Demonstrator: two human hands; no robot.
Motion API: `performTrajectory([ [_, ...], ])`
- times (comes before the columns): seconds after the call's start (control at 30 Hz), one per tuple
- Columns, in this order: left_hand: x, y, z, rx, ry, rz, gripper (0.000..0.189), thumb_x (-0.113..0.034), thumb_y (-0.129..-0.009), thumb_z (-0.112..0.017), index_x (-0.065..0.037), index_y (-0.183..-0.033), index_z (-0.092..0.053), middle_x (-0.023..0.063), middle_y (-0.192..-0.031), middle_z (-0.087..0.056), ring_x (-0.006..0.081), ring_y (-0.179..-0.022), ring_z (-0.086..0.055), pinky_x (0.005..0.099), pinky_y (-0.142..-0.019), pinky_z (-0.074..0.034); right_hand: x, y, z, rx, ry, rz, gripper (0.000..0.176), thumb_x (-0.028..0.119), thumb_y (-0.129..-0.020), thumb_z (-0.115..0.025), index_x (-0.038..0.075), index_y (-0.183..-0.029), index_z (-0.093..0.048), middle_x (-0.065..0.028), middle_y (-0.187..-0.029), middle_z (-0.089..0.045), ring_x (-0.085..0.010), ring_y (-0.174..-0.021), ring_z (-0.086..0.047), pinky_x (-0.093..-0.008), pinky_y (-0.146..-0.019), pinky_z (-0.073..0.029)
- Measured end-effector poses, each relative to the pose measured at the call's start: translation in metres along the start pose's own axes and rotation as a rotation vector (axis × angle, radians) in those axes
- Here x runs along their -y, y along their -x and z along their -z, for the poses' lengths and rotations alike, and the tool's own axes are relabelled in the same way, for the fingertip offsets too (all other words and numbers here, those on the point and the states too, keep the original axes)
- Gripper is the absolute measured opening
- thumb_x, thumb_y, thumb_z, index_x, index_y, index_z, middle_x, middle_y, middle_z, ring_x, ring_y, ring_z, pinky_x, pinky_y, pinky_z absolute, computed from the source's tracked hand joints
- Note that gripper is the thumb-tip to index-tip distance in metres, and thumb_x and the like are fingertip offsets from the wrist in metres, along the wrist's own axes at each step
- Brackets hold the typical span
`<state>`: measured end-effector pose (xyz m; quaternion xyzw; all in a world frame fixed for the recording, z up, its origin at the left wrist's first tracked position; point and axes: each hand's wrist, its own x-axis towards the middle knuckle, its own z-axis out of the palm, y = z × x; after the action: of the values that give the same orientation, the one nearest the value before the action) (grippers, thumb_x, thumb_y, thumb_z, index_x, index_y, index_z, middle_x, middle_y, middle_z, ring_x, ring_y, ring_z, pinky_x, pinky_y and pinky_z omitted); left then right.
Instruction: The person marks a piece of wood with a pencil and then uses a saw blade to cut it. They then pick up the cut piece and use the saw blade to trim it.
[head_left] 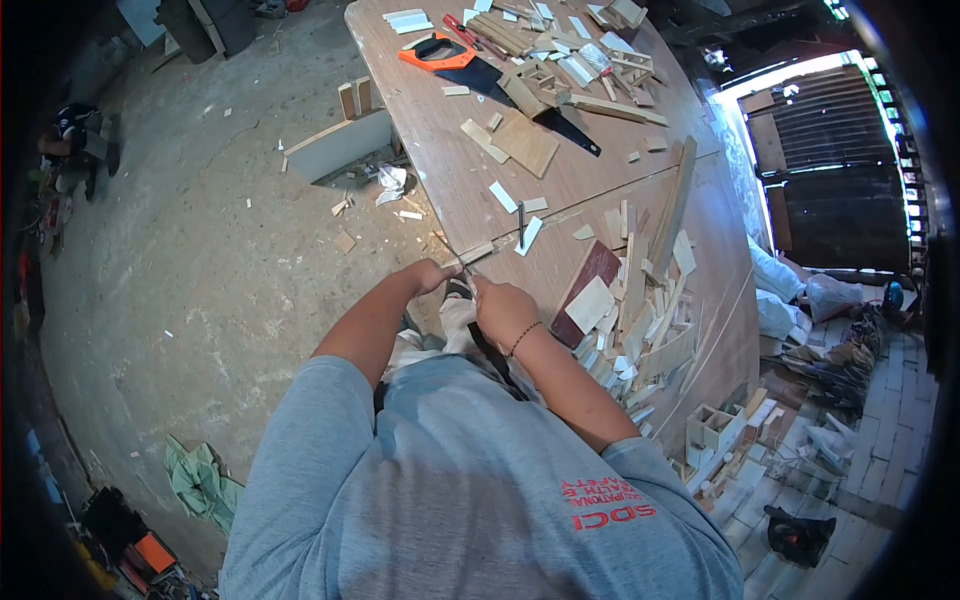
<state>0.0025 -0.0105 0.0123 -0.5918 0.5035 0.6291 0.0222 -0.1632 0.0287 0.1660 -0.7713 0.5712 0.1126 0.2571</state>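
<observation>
Wood strip (479, 253), short, pale: at the edge of the table (450, 175), one end in the left hand (430, 276), fingers closed on it. Thin tool (459, 257): crossing the strip, its near end gripped in the closed fingers of the right hand (503, 312). Handsaw (484, 80), orange-handled: lying farther across the tabletop, partly under wood pieces (528, 92). Dark red board (597, 270): right of the hands, among scattered offcuts (655, 340).
</observation>
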Motion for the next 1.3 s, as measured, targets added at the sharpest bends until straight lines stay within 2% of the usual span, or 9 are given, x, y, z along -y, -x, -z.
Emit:
performTrajectory([
  [0.2, -0.009, 0.014, 0.003, -0.003, 0.028, 0.008, 0.084, -0.070, -0.079, -0.048, 0.008, -0.109, -0.061, 0.0306, -0.117, -0.055, 0.0385, -0.111, -0.055, 0.0394, -0.094, -0.041, -0.009, -0.009, -0.015, 0.016, 0.030, -0.022, 0.035, 0.019, -0.088, -0.047, 0.013, -0.121, -0.053, -0.0194, -0.079, -0.065, -0.0361, -0.074, -0.064, -0.0486, -0.065, -0.049],
  [0.3, -0.011, 0.011, 0.000, 0.000, 0.011, 0.031, 0.082, -0.070, -0.079, -0.048, 0.007, -0.105, -0.063, 0.0295, -0.109, -0.059, 0.0361, -0.099, -0.060, 0.0398, -0.085, -0.046, -0.017, 0.000, -0.021, -0.002, 0.004, -0.020, 0.037, 0.019, -0.088, -0.046, 0.015, -0.124, -0.051, -0.0190, -0.078, -0.065, -0.0365, -0.073, -0.063, -0.0490, -0.065, -0.049],
  [0.37, -0.001, -0.002, 0.000, 0.033, -0.018, 0.006, 0.079, -0.068, -0.082, -0.044, 0.008, -0.097, -0.062, 0.0179, -0.072, -0.058, 0.0272, -0.062, -0.059, 0.0402, -0.052, -0.045, -0.020, 0.008, -0.030, -0.053, -0.045, -0.007, 0.038, 0.018, -0.088, -0.047, 0.015, -0.126, -0.048, -0.0198, -0.076, -0.064, -0.0373, -0.071, -0.063, -0.0491, -0.064, -0.049],
  [0.47, 0.005, -0.006, 0.003, 0.091, 0.073, 0.024, 0.071, -0.064, -0.085, -0.041, 0.004, -0.098, -0.059, 0.0155, -0.073, -0.056, 0.0272, -0.060, -0.059, 0.0393, -0.050, -0.045, -0.018, 0.016, -0.036, -0.050, -0.073, -0.052, 0.039, 0.017, -0.088, -0.047, 0.014, -0.126, -0.047, -0.0216, -0.075, -0.063, -0.0382, -0.071, -0.062, -0.0496, -0.064, -0.049],
  [0.7, 0.001, -0.002, 0.001, 0.058, 0.132, 0.040, 0.059, -0.055, -0.088, -0.044, 0.001, -0.099, -0.058, 0.0125, -0.075, -0.056, 0.0250, -0.061, -0.059, 0.0365, -0.051, -0.044, -0.038, 0.002, -0.085, -0.321, -0.153, 0.063, 0.041, 0.018, -0.088, -0.047, 0.013, -0.128, -0.046, -0.0197, -0.075, -0.064, -0.0385, -0.071, -0.063, -0.0496, -0.067, -0.051],
  [0.8, 0.004, -0.006, -0.001, 0.054, 0.162, -0.019, 0.054, -0.049, -0.089, -0.046, 0.002, -0.100, -0.062, 0.0163, -0.083, -0.063, 0.0274, -0.070, -0.063, 0.0406, -0.064, -0.048, -0.025, 0.000, -0.060, -0.156, -0.166, -0.001, 0.041, 0.019, -0.088, -0.047, 0.013, -0.129, -0.047, -0.0198, -0.078, -0.065, -0.0380, -0.073, -0.064, -0.0496, -0.068, -0.051],
  [0.87, 0.017, -0.019, -0.007, -0.066, 0.038, -0.219, 0.053, -0.047, -0.090, -0.045, 0.003, -0.095, -0.064, 0.0189, -0.089, -0.065, 0.0297, -0.077, -0.062, 0.0408, -0.072, -0.048, -0.020, -0.002, -0.047, -0.064, -0.128, -0.058, 0.044, 0.019, -0.087, -0.048, 0.019, -0.131, -0.047, -0.0218, -0.076, -0.063, -0.0394, -0.071, -0.063, -0.0501, -0.066, -0.050],
  [0.97, 0.011, -0.011, -0.007, -0.075, 0.002, -0.180, 0.054, -0.047, -0.091, -0.044, 0.003, -0.092, -0.065, 0.0202, -0.093, -0.066, 0.0319, -0.085, -0.062, 0.0394, -0.079, -0.046, -0.019, -0.008, -0.044, -0.011, -0.097, -0.076, 0.046, 0.020, -0.087, -0.048, 0.021, -0.133, -0.044, -0.0212, -0.077, -0.064, -0.0386, -0.072, -0.063, -0.0499, -0.066, -0.050],
  [1.3, 0.010, -0.012, -0.008, -0.133, -0.054, -0.175, 0.057, -0.050, -0.091, -0.043, 0.003, -0.096, -0.065, 0.0211, -0.097, -0.066, 0.0340, -0.094, -0.061, 0.0403, -0.086, -0.045, -0.022, 0.047, -0.024, 0.033, -0.031, -0.002, 0.049, 0.018, -0.088, -0.046, 0.018, -0.136, -0.040, -0.0199, -0.075, -0.064, -0.0369, -0.068, -0.063, -0.0490, -0.061, -0.049],
])
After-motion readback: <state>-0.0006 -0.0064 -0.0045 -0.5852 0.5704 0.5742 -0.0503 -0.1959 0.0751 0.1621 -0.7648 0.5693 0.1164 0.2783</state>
